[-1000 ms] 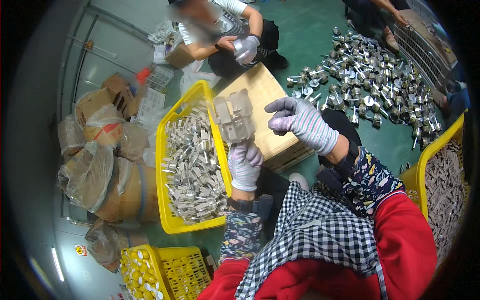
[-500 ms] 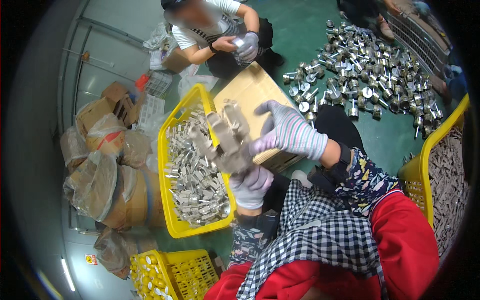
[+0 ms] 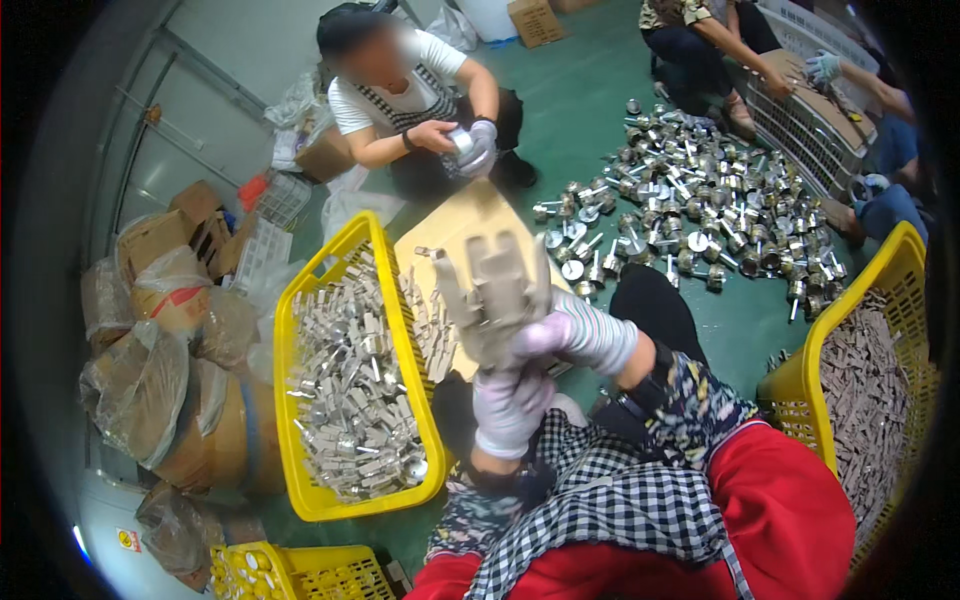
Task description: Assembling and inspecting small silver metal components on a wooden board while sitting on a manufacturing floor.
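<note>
Green, smooth floor (image 3: 575,85) carries the yellow plastic crate (image 3: 430,466), heaped with grey-and-metal parts (image 3: 345,390). Right of the crate are a flat tan panel (image 3: 460,215) and a blurred, pronged grey cluster (image 3: 497,285), clamped in the grip of knit-gloved right hand (image 3: 585,335) and left hand (image 3: 512,405).

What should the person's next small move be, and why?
Perhaps settle the right hand firmly against the grey bunch before moving it: its prongs spread upward, while the left hand grips only its lower end. Loose pieces lie on the tan box close by, so a slip could mix parts.
</note>
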`<state>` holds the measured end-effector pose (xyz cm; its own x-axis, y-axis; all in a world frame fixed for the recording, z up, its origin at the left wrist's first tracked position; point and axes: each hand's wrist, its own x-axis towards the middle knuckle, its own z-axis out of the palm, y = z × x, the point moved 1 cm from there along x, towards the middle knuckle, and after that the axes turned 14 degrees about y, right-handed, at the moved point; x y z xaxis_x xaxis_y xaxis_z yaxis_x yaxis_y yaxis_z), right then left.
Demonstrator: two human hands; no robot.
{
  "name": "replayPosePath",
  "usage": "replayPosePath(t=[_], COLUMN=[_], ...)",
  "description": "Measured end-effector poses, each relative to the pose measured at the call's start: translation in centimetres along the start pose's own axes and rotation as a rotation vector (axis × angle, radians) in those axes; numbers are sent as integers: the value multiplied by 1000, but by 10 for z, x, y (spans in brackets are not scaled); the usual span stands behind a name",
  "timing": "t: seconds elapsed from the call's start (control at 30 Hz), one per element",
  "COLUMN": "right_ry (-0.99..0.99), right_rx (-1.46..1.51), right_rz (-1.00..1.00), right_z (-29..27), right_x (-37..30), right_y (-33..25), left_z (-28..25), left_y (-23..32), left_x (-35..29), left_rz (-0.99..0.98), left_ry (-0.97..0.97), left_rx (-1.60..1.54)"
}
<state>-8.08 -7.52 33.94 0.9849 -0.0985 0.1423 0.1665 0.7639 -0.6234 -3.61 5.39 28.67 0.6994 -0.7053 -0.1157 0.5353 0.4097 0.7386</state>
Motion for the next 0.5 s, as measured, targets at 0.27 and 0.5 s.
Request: replayPosePath(t=[0.27, 0.5], right_ry=[214, -15], right_rx=[-558, -1202], right_rz=[1, -907], right_z=[-7, 4], right_x=[19, 14], right_y=[-9, -11], left_z=[3, 5], left_y=[37, 13], left_x=[16, 22], left_rz=[288, 656], left_ry=[52, 370], left_rx=[411, 881])
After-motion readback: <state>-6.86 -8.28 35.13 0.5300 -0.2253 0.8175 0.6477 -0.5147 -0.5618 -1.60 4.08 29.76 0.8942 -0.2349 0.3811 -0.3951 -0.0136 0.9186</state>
